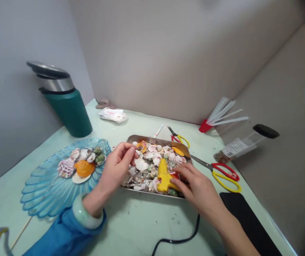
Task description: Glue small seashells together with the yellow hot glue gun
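My right hand [195, 185] has its thumb and fingers on the handle of a yellow hot glue gun [164, 174] with a red trigger. The gun rests over a metal tray [152, 193] full of seashells [141, 164]. At the tray's left side, my left hand [120, 160] is closed in a pinch, and whatever its fingertips hold is too hidden to tell. Left of that hand lies a blue scalloped glass plate [45, 188]. On it sits a cluster of shells with an orange shell [84, 168], a white one and green snail shells [99, 156].
A green bottle [68, 110] stands at the back left near a tissue pack [113, 115]. Scissors [216, 170] lie right of the tray, with another pair [178, 137] behind. A red cup [205, 126] of glue sticks, a clear jar [243, 145], a black phone-like slab [245, 217] and a cord [177, 241] are around.
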